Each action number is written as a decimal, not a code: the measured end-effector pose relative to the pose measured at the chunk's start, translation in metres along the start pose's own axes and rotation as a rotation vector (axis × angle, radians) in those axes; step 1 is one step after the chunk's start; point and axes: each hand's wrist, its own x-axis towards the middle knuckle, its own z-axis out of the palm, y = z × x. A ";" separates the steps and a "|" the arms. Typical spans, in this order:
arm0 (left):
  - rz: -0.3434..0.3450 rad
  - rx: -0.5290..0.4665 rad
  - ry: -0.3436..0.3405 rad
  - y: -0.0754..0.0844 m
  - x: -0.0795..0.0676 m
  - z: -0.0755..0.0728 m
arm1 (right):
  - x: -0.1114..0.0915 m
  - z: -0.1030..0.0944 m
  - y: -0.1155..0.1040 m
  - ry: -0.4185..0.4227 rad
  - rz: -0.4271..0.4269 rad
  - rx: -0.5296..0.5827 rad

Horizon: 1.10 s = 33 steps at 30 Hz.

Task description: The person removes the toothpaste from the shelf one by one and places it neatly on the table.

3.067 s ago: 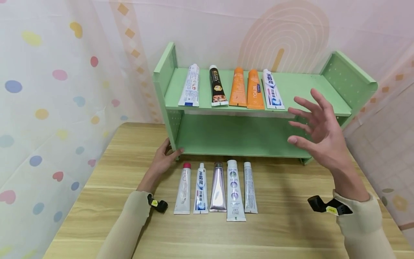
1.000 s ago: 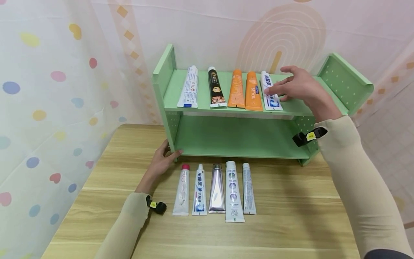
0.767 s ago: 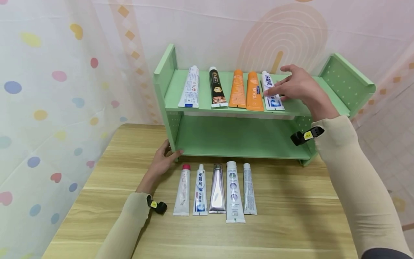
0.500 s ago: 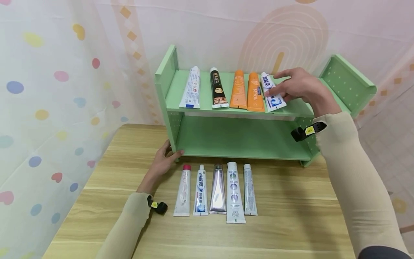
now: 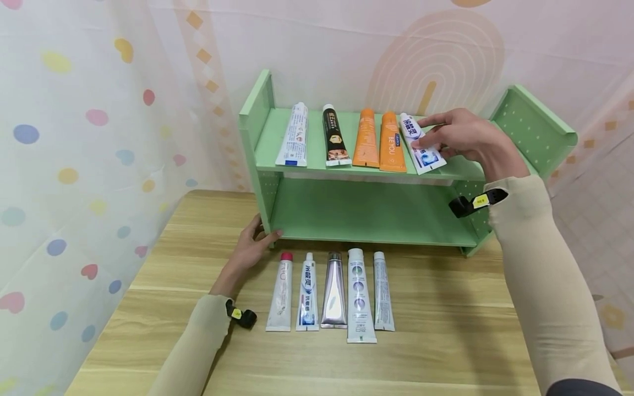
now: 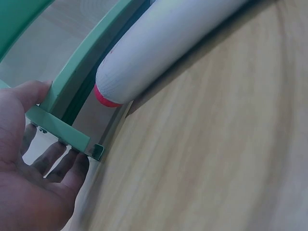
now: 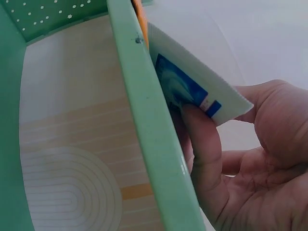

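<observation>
My right hand [image 5: 460,135] pinches a white and blue toothpaste tube [image 5: 425,157] on the top board of a green two-tier shelf [image 5: 366,212]. The tube is slanted, its flat end swung right; in the right wrist view that end [image 7: 192,82] pokes past the board's edge between thumb and fingers. At the shelf's lower left corner, my left hand [image 5: 250,247] grips the side panel, thumb in front; the left wrist view shows its fingers curled behind. Left of the held tube lie two orange tubes [image 5: 365,137], a black tube [image 5: 337,135] and a white tube [image 5: 293,135].
On the wooden table [image 5: 436,352], a row of tubes lies before the shelf: a red-capped tube [image 5: 280,297], a white-blue tube [image 5: 307,300], a silver tube [image 5: 334,297], a large white tube [image 5: 359,302] and a slim tube [image 5: 382,297]. A patterned curtain [image 5: 317,49] hangs behind.
My right hand came from the air at right onto the rightmost upper tube and took hold of it. The tube's flat end has since turned rightward. My left hand stays at the corner.
</observation>
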 end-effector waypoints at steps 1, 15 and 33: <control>0.000 0.000 0.000 0.000 0.000 0.000 | -0.001 0.000 0.001 0.003 -0.001 0.002; -0.027 -0.014 -0.008 -0.002 -0.001 -0.002 | -0.012 0.005 0.012 0.072 -0.065 0.068; -0.011 -0.009 -0.013 0.005 -0.001 -0.002 | -0.041 0.015 0.028 0.189 -0.198 0.137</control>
